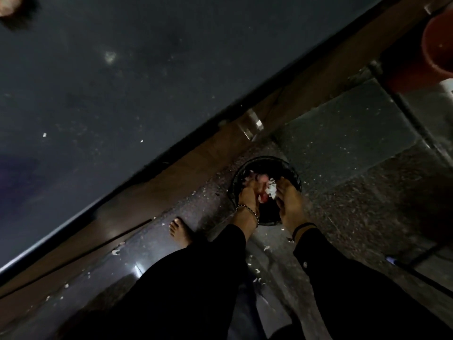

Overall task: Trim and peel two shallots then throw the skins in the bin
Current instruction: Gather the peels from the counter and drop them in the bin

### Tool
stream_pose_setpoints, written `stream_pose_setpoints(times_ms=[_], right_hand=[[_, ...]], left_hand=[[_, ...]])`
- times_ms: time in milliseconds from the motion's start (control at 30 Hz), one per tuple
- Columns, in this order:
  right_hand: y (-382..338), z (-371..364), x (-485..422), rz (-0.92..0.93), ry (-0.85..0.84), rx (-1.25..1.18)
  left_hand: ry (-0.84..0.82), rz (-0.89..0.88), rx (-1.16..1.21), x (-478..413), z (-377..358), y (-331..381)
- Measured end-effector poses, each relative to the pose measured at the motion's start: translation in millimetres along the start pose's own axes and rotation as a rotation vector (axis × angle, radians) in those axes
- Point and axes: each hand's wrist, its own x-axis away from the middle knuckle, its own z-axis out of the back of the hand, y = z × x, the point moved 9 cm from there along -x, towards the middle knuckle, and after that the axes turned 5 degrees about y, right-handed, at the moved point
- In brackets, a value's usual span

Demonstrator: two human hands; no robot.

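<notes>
Black sleeves [201,285] filled the lower frame. Left hand [247,196] curled round pink-white skins [270,190] over the black bin [269,158], centre-right. Right hand [291,204] touched them, grip unclear. Speckled stone floor [343,143] had scattered scraps. Dark countertop [98,82] upper left, red bucket [438,45] upper right.

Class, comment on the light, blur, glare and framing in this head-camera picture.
Head view: dim throughout and tilted, so the edge of the dark stone worktop runs diagonally; blur softens the left hand and right hand over the round black bin and the pink-white skins between them; glare spots the glossy floor tile.
</notes>
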Motion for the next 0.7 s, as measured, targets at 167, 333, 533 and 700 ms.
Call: stream_pose_setpoints(times_ms=[167, 333, 533, 700], right_hand=[[3.6, 5.0, 4.9, -0.002, -0.01, 0.014], [7.9, 8.4, 17.8, 0.026, -0.018, 0.07], [0.1, 6.3, 55.7, 0.073, -0.059, 0.163], [-28.1, 0.8, 108.3, 0.174, -0.11, 0.273]], left_hand=[[0.053, 0.111, 0.049, 25.4, 5.0, -4.5], [0.062, 0.103, 0.024, 43.7, 9.2, -11.6], [0.033, 0.046, -0.057, 98.2, 18.0, 13.1], [0.037, -0.101, -0.117, 160.8, 31.5, 50.7]])
